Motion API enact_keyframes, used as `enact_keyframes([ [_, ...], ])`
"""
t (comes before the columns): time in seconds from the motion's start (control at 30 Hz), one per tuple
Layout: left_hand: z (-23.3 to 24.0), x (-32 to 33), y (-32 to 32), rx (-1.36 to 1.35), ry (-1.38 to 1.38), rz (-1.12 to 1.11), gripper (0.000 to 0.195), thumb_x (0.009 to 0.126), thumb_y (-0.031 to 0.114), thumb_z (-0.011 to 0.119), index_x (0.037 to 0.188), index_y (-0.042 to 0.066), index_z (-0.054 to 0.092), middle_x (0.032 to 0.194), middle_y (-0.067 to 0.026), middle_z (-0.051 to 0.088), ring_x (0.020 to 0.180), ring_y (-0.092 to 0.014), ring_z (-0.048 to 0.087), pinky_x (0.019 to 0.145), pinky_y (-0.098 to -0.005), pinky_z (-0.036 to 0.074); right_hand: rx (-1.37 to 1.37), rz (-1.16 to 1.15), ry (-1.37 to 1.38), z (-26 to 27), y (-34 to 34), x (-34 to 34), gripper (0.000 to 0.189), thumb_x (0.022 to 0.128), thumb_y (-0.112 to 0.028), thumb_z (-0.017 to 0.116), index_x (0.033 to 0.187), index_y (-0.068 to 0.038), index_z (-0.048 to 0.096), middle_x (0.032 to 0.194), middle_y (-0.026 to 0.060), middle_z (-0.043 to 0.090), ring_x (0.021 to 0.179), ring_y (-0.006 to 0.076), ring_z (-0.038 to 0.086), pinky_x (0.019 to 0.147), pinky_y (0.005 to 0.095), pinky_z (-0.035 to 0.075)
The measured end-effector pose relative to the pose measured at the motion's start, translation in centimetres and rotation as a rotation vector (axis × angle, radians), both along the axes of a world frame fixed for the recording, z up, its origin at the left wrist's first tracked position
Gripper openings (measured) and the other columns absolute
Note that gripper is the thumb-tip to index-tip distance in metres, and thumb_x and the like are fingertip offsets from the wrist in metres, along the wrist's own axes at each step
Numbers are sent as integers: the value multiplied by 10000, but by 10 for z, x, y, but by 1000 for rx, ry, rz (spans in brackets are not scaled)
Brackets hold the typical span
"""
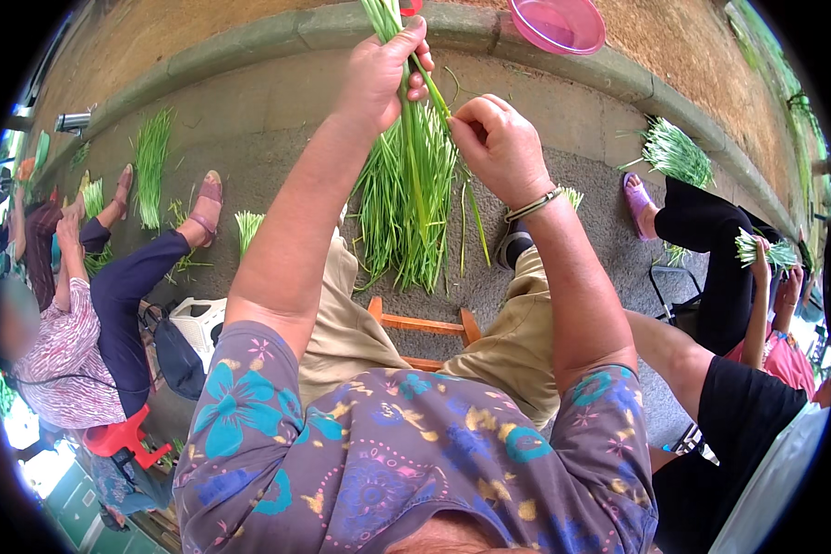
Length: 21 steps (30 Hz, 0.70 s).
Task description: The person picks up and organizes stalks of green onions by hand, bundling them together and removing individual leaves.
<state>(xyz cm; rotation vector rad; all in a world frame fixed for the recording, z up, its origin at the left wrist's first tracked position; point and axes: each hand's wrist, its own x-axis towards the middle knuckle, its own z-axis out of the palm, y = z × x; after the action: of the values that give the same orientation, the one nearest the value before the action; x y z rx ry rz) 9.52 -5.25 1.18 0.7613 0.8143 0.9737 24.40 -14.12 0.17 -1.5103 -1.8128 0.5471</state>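
Note:
My left hand grips a bunch of long green garlic chives, pale ends pointing away from me and leaf tips hanging toward me. With thumb and forefinger, my right hand pinches one yellowish-green chive leaf that slants out from the bunch. A bracelet circles my right wrist. Beneath the bunch, a larger heap of garlic chives lies on the pavement between my feet. A few loose leaves hang or lie below my right hand; which, I cannot tell.
A stone curb runs across the far side, with a pink plastic basin on it. An orange wooden stool stands between my legs. Seated people flank me; one at right holds chives. More chive piles lie on the ground.

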Motion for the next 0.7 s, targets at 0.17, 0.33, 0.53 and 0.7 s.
enact_keyframes([
  [0.17,-10,-6,6,-67,-96,60,270,860,302,569,750,69,488,653,-50,509,508,-94,427,420,-212,334,124,-18,40,0,2,-2,112,788,-144,577,762,-43,534,730,110,547,648,299,559,583,370,450],
  [0.33,-14,-17,17,-109,-176,90,256,867,285,560,750,71,483,647,-53,491,532,-111,432,419,-211,328,291,-51,146,1,3,3,150,794,-165,595,758,-39,523,700,110,529,615,274,536,568,346,436],
  [0.53,-6,-9,6,-43,-78,-35,275,864,316,562,761,75,481,674,-34,505,534,-93,425,431,-206,329,133,-338,93,0,20,40,126,772,-98,615,740,-22,520,623,70,512,555,172,496,534,298,424],
  [0.7,-2,-6,2,-5,-32,-53,279,857,321,572,767,74,482,672,-36,509,524,-86,422,433,-203,334,28,-206,301,-8,17,35,93,781,-62,578,869,-42,603,653,40,564,557,116,516,550,255,443],
])
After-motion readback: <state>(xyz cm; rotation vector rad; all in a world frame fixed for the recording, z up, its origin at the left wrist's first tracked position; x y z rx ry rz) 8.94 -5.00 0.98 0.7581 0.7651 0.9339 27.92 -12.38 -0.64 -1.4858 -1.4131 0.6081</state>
